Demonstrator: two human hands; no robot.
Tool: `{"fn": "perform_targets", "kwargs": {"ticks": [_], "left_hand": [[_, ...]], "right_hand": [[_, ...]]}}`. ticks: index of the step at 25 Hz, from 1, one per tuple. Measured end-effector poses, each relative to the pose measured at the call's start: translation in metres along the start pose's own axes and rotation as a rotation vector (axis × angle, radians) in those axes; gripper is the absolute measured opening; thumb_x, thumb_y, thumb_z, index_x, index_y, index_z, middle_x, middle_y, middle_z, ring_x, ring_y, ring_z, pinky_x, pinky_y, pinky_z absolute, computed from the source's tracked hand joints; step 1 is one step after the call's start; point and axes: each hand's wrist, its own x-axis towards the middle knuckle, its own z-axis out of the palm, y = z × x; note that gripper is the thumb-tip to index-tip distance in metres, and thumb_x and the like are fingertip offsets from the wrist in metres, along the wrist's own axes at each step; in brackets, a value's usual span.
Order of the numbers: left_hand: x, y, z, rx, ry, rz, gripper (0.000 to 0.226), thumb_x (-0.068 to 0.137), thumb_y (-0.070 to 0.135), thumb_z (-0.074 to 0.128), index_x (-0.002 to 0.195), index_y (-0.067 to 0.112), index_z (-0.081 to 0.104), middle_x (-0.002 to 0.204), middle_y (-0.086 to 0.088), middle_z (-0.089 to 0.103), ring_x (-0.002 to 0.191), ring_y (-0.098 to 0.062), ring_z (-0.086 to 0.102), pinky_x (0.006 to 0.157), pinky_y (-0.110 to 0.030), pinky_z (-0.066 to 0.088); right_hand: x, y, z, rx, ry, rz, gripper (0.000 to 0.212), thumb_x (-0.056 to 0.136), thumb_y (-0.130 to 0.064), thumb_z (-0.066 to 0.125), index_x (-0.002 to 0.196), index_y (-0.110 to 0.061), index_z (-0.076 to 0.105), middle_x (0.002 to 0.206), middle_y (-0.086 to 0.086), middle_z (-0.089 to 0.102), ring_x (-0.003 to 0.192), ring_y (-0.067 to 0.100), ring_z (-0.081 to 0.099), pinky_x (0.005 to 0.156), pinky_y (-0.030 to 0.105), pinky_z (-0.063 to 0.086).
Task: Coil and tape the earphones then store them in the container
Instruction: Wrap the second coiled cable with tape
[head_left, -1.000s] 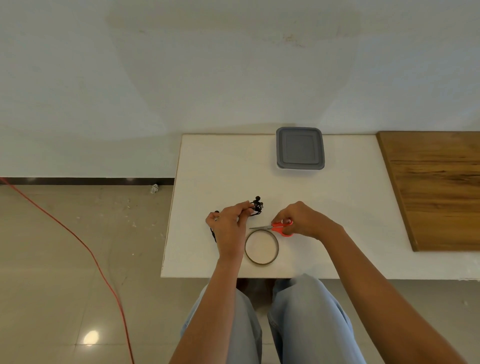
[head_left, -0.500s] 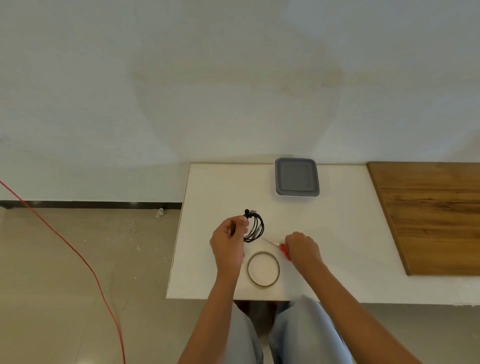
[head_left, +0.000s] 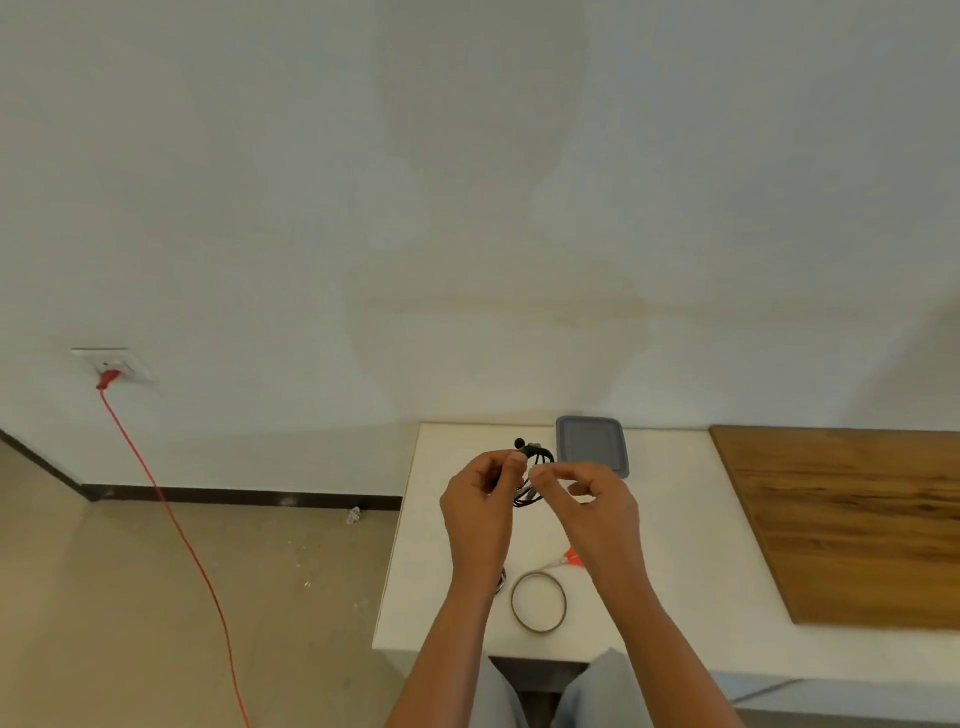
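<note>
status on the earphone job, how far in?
Done: the earphones are coiled into a bundle, and the scissors lie on the table beside the tape roll.
In hand: the left hand holds the bundle. The right hand pinches at it, probably fixing tape, but any strip is too small to see.
Left: finish taping, open the container, whose lid is still on, and put the bundle inside.

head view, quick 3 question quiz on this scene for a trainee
1. True or false: the container has its lid off.
2. Where do the scissors lie? A inside the container; B on the table beside the tape roll; C on top of the container.
3. Fill in: the left hand holds the coiled ____ above the table.
Key: 1 false; 2 B; 3 earphones.
</note>
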Motion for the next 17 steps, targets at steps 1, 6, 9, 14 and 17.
{"fn": "perform_targets", "kwargs": {"ticks": [1,6,9,14,17], "left_hand": [[-0.005,0.011,-0.001,-0.028,-0.018,0.000,0.009,0.090,0.020,0.066,0.088,0.020,0.075,0.079,0.006,0.074,0.079,-0.005,0.069,0.068,-0.013,0.052],[-0.029,0.056,-0.008,-0.226,-0.122,-0.142,0.009,0.087,0.021,0.069,0.088,0.017,0.076,0.082,-0.005,0.074,0.080,-0.016,0.068,0.079,-0.028,0.054],[-0.047,0.080,-0.012,-0.295,-0.199,-0.243,0.010,0.088,0.015,0.066,0.086,0.016,0.075,0.070,0.001,0.068,0.068,-0.011,0.061,0.072,-0.025,0.049],[-0.071,0.110,-0.020,-0.319,-0.308,-0.388,0.009,0.088,0.018,0.062,0.085,0.016,0.070,0.067,0.004,0.060,0.059,-0.008,0.052,0.069,-0.026,0.043],[-0.082,0.122,-0.023,-0.278,-0.333,-0.460,0.007,0.087,0.021,0.061,0.081,0.019,0.064,0.063,0.005,0.056,0.053,-0.006,0.050,0.062,-0.023,0.042]], "right_hand": [[-0.004,-0.007,-0.003,0.002,-0.010,-0.012,0.007,0.080,-0.044,0.069,0.085,-0.040,0.064,0.098,-0.018,0.058,0.091,0.004,0.055,0.067,0.010,0.037],[-0.026,-0.039,-0.028,0.133,-0.002,-0.104,0.011,0.084,-0.024,0.070,0.077,-0.032,0.073,0.092,-0.009,0.069,0.091,0.008,0.063,0.079,0.025,0.050],[-0.041,-0.054,-0.042,0.147,-0.037,-0.105,0.018,0.084,-0.019,0.067,0.069,-0.026,0.074,0.070,-0.011,0.069,0.072,0.004,0.061,0.073,0.026,0.046],[-0.062,-0.072,-0.060,0.142,-0.044,-0.174,0.029,0.084,-0.015,0.066,0.061,-0.033,0.071,0.071,-0.014,0.068,0.078,-0.002,0.059,0.072,0.019,0.043],[-0.072,-0.076,-0.064,0.113,-0.039,-0.211,0.022,0.083,-0.016,0.067,0.070,-0.033,0.074,0.088,-0.012,0.070,0.091,0.001,0.061,0.074,0.018,0.043]]}}
